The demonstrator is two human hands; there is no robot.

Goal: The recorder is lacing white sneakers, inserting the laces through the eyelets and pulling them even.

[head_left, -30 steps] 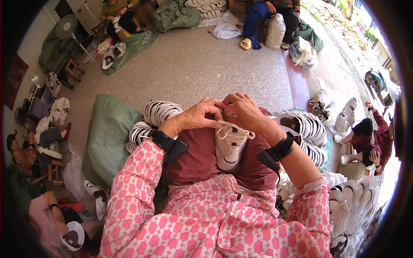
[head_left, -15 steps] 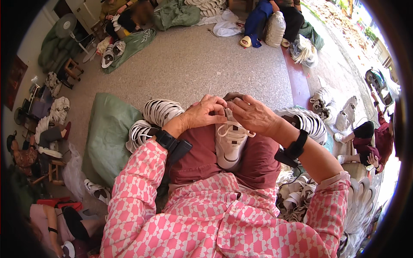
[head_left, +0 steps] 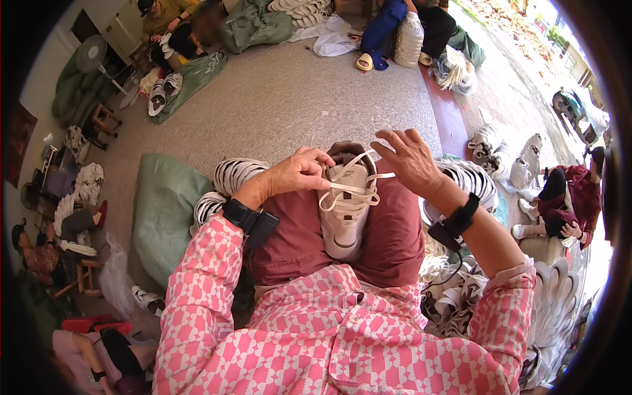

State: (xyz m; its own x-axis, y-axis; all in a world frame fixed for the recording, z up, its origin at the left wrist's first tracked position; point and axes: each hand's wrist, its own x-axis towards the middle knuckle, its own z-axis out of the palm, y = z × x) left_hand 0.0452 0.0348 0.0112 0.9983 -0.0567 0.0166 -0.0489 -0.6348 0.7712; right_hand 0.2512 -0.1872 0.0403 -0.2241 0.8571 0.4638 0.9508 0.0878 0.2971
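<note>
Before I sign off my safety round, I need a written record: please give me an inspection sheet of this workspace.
Surface: maroon-trousered lap, supporting the pale shoe.
Job's things: shoe lies toe toward the wearer; lace loops loosely across it.
Clutter: green sack and striped shoe parts at left; pale stacked pieces at right.
Grips: left grip at the shoe's left edge; right grip near its upper right, hold on lace unclear.
Cables: thin black cord below the right wrist device.
Surroundings: seated people, standing fan, scooter.

You're overlooking speckled floor (head_left: 276,99); fan (head_left: 91,54) and wooden stool (head_left: 105,120) standing toward left wall (head_left: 47,99); sunlight flooding pavement (head_left: 507,99) on right.
</note>
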